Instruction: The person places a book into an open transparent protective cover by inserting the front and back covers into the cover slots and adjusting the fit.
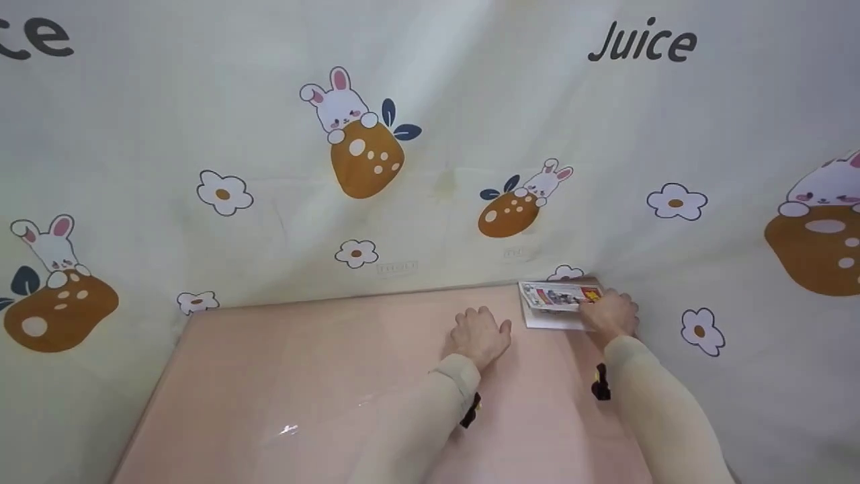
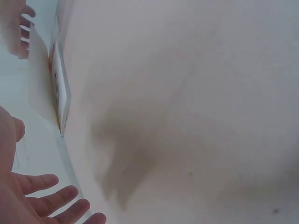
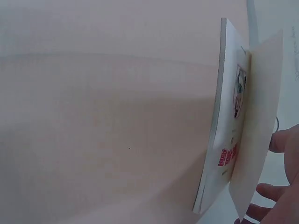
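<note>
A thin book (image 1: 557, 319) lies at the table's far right corner, its colourful cover (image 1: 561, 296) raised at an angle. My right hand (image 1: 610, 314) holds that cover by its outer edge; in the right wrist view, part of the thumb is hidden behind the cover (image 3: 259, 112). Beneath it shows the first page (image 3: 236, 112), with a small picture and red lettering. To the left of the book, my left hand (image 1: 480, 336) is over the tabletop with nothing in it. In the left wrist view its fingers (image 2: 56, 200) are spread and loosely bent.
A pink tabletop (image 1: 302, 376) with a glossy covering stretches left and toward me. Pale cloth (image 1: 443, 101) printed with rabbits, fruit and flowers rises behind the table and along both sides. A black wrist strap piece (image 1: 601, 382) hangs at the right sleeve.
</note>
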A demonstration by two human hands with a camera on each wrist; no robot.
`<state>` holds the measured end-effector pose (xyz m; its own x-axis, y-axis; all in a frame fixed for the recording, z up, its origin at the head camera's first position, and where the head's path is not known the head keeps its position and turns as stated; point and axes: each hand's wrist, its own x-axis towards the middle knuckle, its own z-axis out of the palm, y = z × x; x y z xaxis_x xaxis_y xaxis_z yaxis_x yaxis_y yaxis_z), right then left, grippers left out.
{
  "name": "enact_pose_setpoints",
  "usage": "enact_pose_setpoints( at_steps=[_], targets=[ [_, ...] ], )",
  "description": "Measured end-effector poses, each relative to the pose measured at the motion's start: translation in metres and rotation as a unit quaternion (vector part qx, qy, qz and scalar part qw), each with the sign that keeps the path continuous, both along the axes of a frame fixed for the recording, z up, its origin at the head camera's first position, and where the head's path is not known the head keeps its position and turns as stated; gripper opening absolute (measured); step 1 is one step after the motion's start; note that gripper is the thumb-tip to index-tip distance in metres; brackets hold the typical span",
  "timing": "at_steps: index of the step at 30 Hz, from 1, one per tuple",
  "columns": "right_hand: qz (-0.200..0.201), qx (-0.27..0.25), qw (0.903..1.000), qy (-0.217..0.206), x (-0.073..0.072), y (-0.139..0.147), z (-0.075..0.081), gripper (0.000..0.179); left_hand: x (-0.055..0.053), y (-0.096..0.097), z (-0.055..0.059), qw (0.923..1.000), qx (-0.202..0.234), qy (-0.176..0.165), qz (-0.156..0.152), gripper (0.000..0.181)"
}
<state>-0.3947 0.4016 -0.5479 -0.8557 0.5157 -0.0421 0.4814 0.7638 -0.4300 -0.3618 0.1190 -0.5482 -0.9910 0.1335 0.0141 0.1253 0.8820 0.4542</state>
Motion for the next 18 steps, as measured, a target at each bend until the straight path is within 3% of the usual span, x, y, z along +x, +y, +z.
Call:
enact_pose_setpoints(
  at_steps=[4,10,18],
  targets=[
    [-0.02,-0.019,0.9996,-0.012,0.013,-0.008,-0.001,0.074,-0.006,0.01,-0.001,0.9999,-0.005,0.011,0.007,0.058],
    [-0.031,-0.056,0.9979,-0.003,0.039,-0.038,0.016,0.069,-0.011,0.02,-0.003,0.9992,-0.028,0.014,0.026,0.056],
    [-0.04,-0.045,0.998,-0.018,0.044,-0.044,0.018,0.073,-0.01,0.036,-0.003,0.9998,-0.003,0.012,0.015,0.053]
  ],
)
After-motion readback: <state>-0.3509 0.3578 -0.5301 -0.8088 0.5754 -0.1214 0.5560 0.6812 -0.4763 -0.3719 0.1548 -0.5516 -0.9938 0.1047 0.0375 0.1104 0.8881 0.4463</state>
